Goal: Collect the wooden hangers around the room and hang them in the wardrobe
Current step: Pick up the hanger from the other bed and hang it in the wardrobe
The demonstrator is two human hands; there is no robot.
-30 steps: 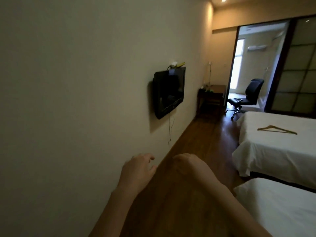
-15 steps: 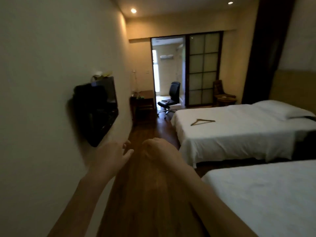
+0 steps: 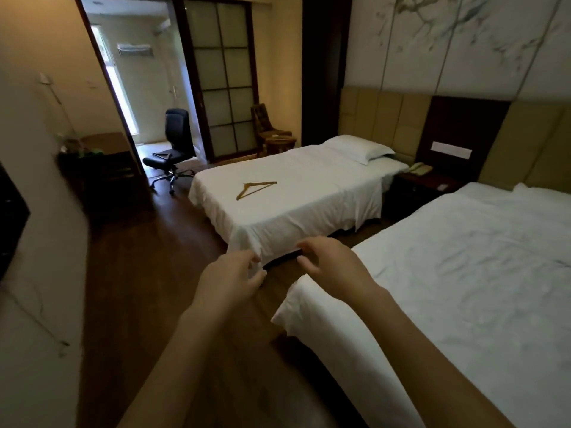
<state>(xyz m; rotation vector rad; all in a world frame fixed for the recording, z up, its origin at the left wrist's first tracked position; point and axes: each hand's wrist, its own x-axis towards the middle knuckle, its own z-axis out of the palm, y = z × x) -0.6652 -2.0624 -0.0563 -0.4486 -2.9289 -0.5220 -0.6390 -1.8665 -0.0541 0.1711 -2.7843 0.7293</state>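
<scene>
Wooden hanger (image 3: 255,189) flat on the far bed (image 3: 309,217), at about twelve o'clock from the hands and well apart from both. Nothing on top of it, no pillow close by, so open to a plain pick from the foot side of that bed. Seemingly a second hanger (image 3: 162,155) on the seat of the office chair (image 3: 176,128), further off at ten o'clock by the doorway (image 3: 123,72); too small to be sure of.

Left hand (image 3: 230,281) held out low at centre, fingers loosely curled, thumb near the fingertips, gripping nothing. Right hand (image 3: 330,264) just beside it at one o'clock, fingers half bent and a little spread, likewise empty. Both raised ahead of the body over the wooden floor (image 3: 154,273), between the near bed (image 3: 463,273) at three o'clock and the wall (image 3: 46,273) at nine. Most likely kept free for the pick-up rather than busy with anything.

Likely step in hand: crossing to the foot corner of the far bed. Next move, by judgement: reaching over the bedding, closing fingers round the hanger's bar, lifting straight up. Light and rigid by the look of it; little risk beyond the hook snagging the bedding. No wardrobe in view, so no telling where to carry it. Apparently early in the task.
</scene>
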